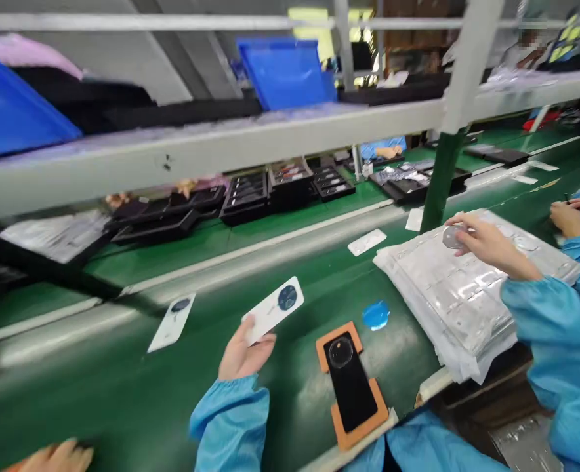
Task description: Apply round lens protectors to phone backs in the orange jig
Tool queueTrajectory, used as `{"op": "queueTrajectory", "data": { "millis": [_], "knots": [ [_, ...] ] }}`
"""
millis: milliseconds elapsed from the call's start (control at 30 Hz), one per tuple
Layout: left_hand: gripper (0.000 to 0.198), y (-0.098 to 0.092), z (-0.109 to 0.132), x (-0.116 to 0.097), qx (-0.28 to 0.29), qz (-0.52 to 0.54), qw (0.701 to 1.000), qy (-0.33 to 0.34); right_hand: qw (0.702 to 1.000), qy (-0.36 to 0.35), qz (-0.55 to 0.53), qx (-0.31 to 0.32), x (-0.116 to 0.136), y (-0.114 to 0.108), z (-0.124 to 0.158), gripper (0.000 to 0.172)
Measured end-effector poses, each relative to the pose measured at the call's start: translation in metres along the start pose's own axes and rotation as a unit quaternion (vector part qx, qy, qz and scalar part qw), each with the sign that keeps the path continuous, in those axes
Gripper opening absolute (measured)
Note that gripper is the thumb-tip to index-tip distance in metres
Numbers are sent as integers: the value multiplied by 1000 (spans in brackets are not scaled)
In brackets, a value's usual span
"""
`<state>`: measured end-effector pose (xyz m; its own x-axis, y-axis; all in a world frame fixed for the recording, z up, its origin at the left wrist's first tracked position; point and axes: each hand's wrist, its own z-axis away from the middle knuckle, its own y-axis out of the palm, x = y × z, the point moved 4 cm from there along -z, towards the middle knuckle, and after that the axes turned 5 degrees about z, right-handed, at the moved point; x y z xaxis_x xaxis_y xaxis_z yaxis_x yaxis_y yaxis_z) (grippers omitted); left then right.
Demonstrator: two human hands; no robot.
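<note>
My left hand (245, 351) is closed on the lower end of a white phone back panel (265, 316), held tilted above the green belt; a dark round camera area shows at its far end. My right hand (497, 246) pinches a round greyish clear disc (451, 237) over a stack of clear plastic trays (457, 295). In front of me, a black phone-shaped piece (353, 390) with a ring around its camera area lies in an orange holder (342, 419). A round blue film (376, 315) rests on the green surface between holder and trays.
Another white panel (174, 321) lies to the left, and one (367, 242) farther ahead. A shelf (250, 134) with blue bins (287, 75) crosses above; its green post (440, 183) stands behind the trays. Co-workers' hands show at bottom left (61, 457) and far right (568, 219).
</note>
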<state>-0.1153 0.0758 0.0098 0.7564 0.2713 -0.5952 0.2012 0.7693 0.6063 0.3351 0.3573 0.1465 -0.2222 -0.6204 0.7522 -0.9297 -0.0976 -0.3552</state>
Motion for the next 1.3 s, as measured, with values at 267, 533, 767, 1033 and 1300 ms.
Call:
{"op": "queueTrajectory", "data": {
  "millis": [267, 533, 767, 1033, 1300],
  "knots": [
    [35, -56, 33, 23, -33, 116, 993, 8, 970, -62, 61, 228, 69, 151, 156, 16],
    [34, -82, 37, 33, -13, 205, 979, 10, 911, -224, 188, 291, 33, 263, 218, 32],
    [14, -85, 50, 55, -11, 181, 983, -20, 859, -310, 237, 332, 32, 254, 218, 30],
    [45, -44, 70, 76, 85, -57, 987, 125, 939, -260, 71, 212, 74, 229, 191, 26],
    [42, -18, 84, 101, 68, -105, 976, 177, 969, -207, 21, 136, 110, 219, 188, 24]
  ]
}}
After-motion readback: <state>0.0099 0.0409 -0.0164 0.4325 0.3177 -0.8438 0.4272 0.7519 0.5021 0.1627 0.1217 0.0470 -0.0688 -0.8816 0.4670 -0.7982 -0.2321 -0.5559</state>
